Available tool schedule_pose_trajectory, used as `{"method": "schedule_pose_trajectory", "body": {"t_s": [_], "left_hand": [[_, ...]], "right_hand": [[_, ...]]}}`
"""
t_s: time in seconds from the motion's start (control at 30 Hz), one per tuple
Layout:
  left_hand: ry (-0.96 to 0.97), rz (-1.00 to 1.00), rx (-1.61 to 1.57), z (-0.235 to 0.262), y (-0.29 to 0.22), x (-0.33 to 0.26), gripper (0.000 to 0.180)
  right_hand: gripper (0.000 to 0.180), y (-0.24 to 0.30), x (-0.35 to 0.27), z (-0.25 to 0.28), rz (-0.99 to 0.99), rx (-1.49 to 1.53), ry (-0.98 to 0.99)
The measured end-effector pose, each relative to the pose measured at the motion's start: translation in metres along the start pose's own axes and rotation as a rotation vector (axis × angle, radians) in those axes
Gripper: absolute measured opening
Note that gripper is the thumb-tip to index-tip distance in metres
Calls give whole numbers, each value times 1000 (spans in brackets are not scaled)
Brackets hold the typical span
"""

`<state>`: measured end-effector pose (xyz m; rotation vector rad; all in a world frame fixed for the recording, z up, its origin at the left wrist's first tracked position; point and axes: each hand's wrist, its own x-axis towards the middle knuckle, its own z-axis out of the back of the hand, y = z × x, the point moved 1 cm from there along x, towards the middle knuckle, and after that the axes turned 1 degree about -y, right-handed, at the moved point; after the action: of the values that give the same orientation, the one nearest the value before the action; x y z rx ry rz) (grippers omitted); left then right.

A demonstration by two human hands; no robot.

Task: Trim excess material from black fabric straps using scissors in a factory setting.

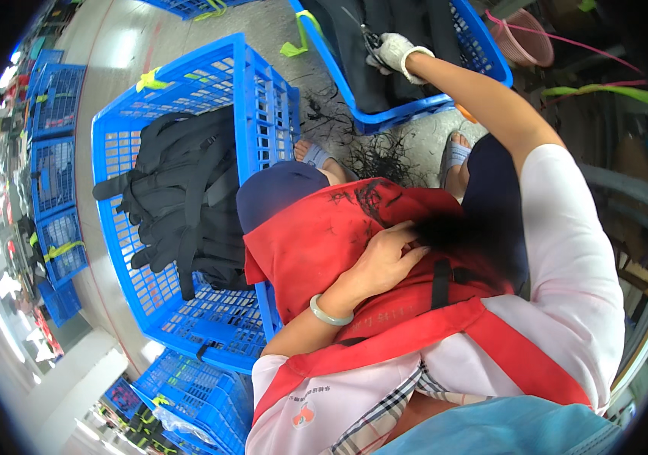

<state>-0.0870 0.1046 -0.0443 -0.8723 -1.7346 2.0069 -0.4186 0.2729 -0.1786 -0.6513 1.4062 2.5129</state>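
My right hand [398,53], in a white glove, is closed on dark-handled scissors [372,38]. It is above a blue crate [373,120] at the top that holds black fabric pieces [331,45]. Lower down, my bare left hand [385,262], a pale bangle [330,310] at its wrist, lies on the red apron [301,235] over my lap. Its fingers are loosely bent and apart, with nothing visible in them. A blurred black patch [464,239] lies just beyond the fingertips; what it is I cannot tell. Black thread scraps [369,199] cling to the apron.
Left of my knees, a tilted blue crate [241,114] contains a heap of black straps [195,189]. Black scraps [385,152] litter the floor between my feet. A pink basket [525,38] stands at the upper right. More blue crates [57,174] line the far left.
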Motion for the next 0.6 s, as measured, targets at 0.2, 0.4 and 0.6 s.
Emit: {"method": "schedule_pose_trajectory", "body": {"t_s": [0.2,0.4,0.6], "left_hand": [[-144,-23,29,6,22,-21,24],[-250,-258,-109,32,-12,-33,22],[-786,-122,-419,153,-20,-116,13]], "right_hand": [[42,39,1,-42,370,-382,-509],[37,-8,22,-76,380,-575,-339],[43,-15,63,-34,369,-456,-187]]}}
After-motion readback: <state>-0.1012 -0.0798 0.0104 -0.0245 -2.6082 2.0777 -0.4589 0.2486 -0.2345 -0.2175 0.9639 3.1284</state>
